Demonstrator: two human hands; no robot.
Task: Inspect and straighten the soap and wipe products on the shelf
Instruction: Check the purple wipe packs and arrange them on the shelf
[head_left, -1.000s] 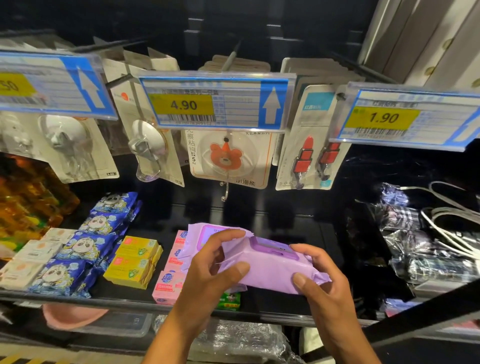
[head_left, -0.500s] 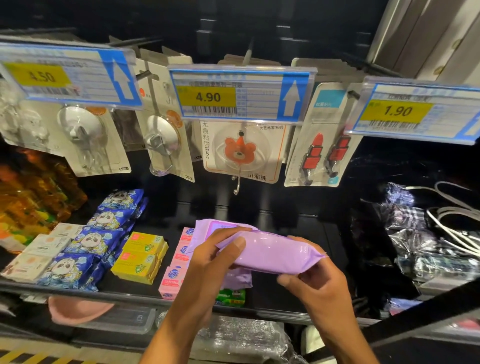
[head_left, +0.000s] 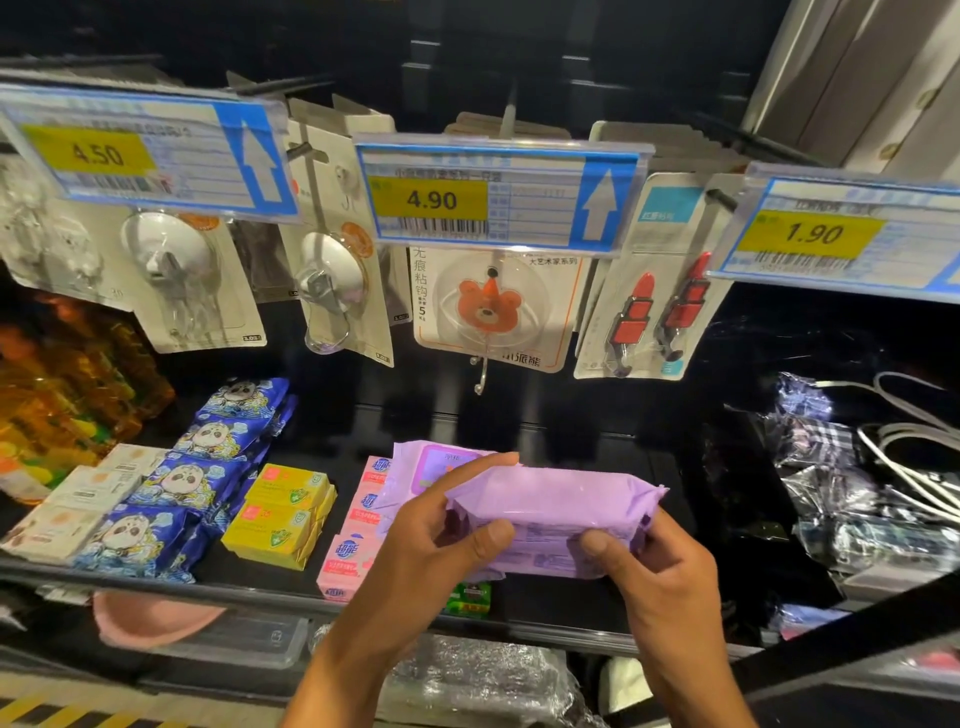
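Black shelf (head_left: 550, 610) behind; left grip (head_left: 415, 561), right grip (head_left: 670, 577) curled round purple wipe pack (head_left: 556, 506).

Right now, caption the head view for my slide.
Left hand and right hand grip a purple wipe pack over the shelf beside pink soap boxes.

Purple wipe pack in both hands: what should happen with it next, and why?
Probably turn the purple wipe pack label-up and lay it on the other purple pack on the shelf. Left hand and right hand hold it lifted, its fine-print side facing the camera.
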